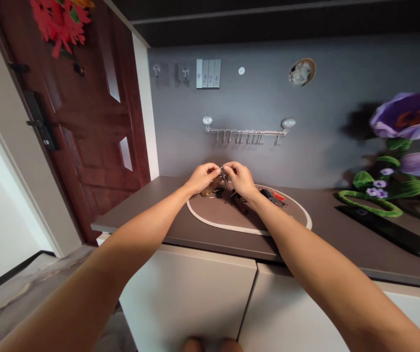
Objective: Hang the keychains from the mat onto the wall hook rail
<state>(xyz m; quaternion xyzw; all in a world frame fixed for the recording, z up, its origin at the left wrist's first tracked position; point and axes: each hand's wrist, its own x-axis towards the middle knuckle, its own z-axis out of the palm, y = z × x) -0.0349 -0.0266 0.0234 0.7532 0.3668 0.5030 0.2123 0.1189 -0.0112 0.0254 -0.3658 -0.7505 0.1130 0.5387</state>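
Both hands meet above the oval mat [210,221] – the left hand [203,177] and right hand [240,178] pinch a bunch of keys [223,177] between fingertips. Hook rail [246,131] at twelve o'clock, more keys [274,197] at three.

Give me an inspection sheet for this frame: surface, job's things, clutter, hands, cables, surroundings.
Surface: dark countertop over white cabinets, oval mat on it.
Job's things: key ring pinched between both hands, keys hanging above the mat.
Clutter: more keys, one with a red tag, lying on the mat; black tray at right.
Hands: left hand and right hand both closed on the key ring, raised off the mat.
Cables: nothing seen.
Surroundings: hook rail on grey wall, empty; light switches; red door at left; purple flowers at right.
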